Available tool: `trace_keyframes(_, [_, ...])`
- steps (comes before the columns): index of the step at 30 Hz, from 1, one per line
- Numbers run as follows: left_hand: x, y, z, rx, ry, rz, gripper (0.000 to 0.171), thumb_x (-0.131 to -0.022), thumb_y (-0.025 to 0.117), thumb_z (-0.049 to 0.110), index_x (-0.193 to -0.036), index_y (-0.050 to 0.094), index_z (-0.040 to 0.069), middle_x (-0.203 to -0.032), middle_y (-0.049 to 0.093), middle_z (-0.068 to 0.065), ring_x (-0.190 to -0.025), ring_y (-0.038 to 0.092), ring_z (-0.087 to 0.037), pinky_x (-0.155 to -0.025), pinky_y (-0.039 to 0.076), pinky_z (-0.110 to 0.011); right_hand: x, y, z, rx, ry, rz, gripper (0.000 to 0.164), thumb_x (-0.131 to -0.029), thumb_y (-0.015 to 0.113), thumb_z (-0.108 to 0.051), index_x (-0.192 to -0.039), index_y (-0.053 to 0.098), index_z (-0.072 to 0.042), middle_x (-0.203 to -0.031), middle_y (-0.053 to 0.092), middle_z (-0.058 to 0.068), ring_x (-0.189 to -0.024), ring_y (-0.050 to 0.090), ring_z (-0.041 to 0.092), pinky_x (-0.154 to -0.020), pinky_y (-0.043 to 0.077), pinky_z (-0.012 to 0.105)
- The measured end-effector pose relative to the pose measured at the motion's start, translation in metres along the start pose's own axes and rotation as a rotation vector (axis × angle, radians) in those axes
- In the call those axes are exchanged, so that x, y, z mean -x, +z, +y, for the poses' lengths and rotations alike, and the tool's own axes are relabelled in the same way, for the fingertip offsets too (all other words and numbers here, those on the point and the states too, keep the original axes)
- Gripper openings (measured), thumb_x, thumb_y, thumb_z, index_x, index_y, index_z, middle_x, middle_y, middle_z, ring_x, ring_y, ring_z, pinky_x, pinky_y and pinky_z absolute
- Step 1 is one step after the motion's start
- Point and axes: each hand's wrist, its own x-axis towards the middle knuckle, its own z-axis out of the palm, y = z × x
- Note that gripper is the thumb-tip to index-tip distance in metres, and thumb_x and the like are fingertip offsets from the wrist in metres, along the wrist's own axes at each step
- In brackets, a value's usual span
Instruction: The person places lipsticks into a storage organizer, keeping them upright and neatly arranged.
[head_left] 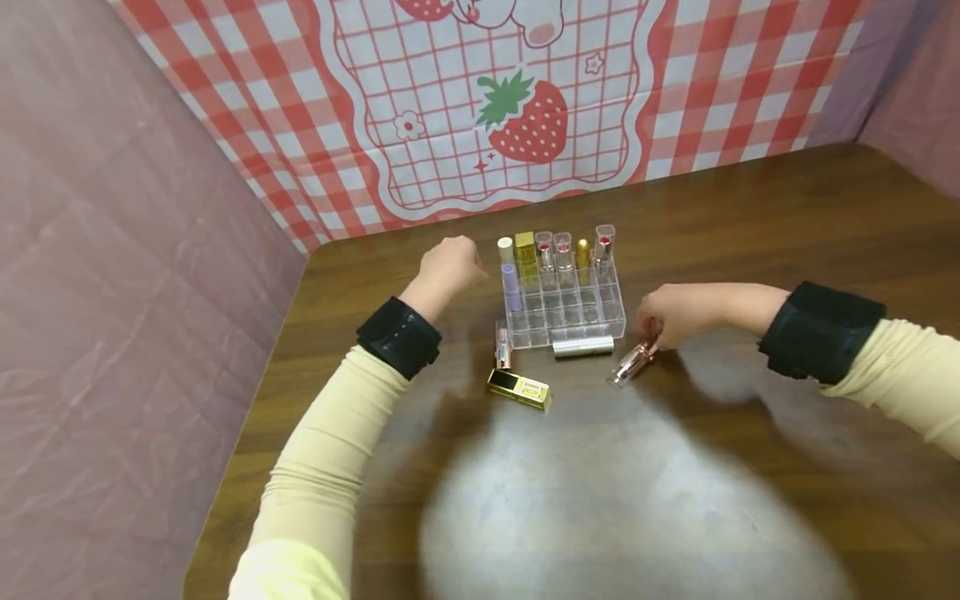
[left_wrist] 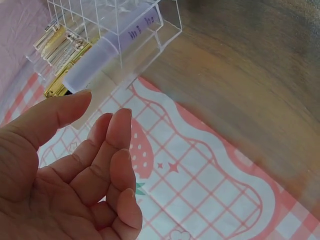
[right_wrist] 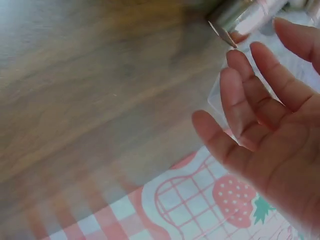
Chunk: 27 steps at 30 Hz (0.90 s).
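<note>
My left hand hovers at the left side of a clear lipstick organizer, fingers loosely bent and holding nothing. Nearest its thumb in the left wrist view is a lilac tube standing in the organizer. On the right, my right hand reaches down to a rose-gold lipstick with a clear end lying slanted on the table. The right wrist view has the fingers relaxed and spread, their tips right by the lipstick's metal end. Part of that lipstick is hidden by the hand in the head view.
Several lipsticks, among them a square gold one, stand in the organizer's back row. A silver tube lies along its front. Left of that lie a rose-gold lipstick and a gold-and-black one. A checked strawberry cloth hangs behind the table.
</note>
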Motion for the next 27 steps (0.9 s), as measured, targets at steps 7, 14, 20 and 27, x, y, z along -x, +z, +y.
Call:
trace_keyframes(7, [0.0, 0.001, -0.002, -0.007, -0.005, -0.025, 0.012, -0.079, 0.065, 0.022, -0.08, 0.067, 0.01, -0.087, 0.065, -0.002, -0.082, 0.06, -0.02, -0.071, 0.048, -0.039, 0.001, 0.015, -0.003, 0.062, -0.043, 0.025, 0.016, -0.062, 0.064, -0.001, -0.062, 0.054, -0.014, -0.062, 0.047, -0.006, -0.057, 0.042, 0.009, -0.05, 0.036, 0.027])
trace_keyframes(14, [0.006, -0.004, 0.006, -0.015, 0.034, -0.018, 0.016, -0.078, 0.063, 0.019, -0.065, 0.06, 0.01, -0.068, 0.057, 0.001, -0.064, 0.052, -0.015, -0.059, 0.045, -0.032, 0.007, 0.01, 0.0, 0.052, -0.027, 0.061, 0.017, -0.064, 0.063, -0.002, -0.061, 0.052, -0.015, -0.059, 0.045, -0.007, -0.054, 0.04, 0.008, -0.05, 0.034, 0.026])
trace_keyframes(20, [0.014, -0.007, 0.024, 0.052, 0.178, -0.066, 0.02, -0.078, 0.062, 0.016, -0.059, 0.055, 0.013, -0.06, 0.044, 0.005, -0.055, 0.037, -0.011, -0.053, 0.031, -0.024, 0.002, -0.026, -0.006, 0.047, -0.022, 0.095, 0.006, -0.07, 0.062, -0.003, -0.068, 0.059, -0.008, -0.063, 0.052, -0.002, -0.059, 0.044, 0.01, -0.054, 0.039, 0.027])
trace_keyframes(27, [0.011, -0.001, 0.042, 0.166, 0.355, -0.199, 0.025, -0.081, 0.067, 0.023, -0.097, 0.067, 0.004, -0.093, 0.064, -0.006, -0.08, 0.056, -0.014, -0.073, 0.045, -0.026, -0.013, -0.06, -0.028, 0.096, 0.01, 0.15, 0.0, -0.073, 0.061, -0.004, -0.073, 0.061, -0.005, -0.067, 0.054, 0.001, -0.062, 0.045, 0.013, -0.058, 0.04, 0.03])
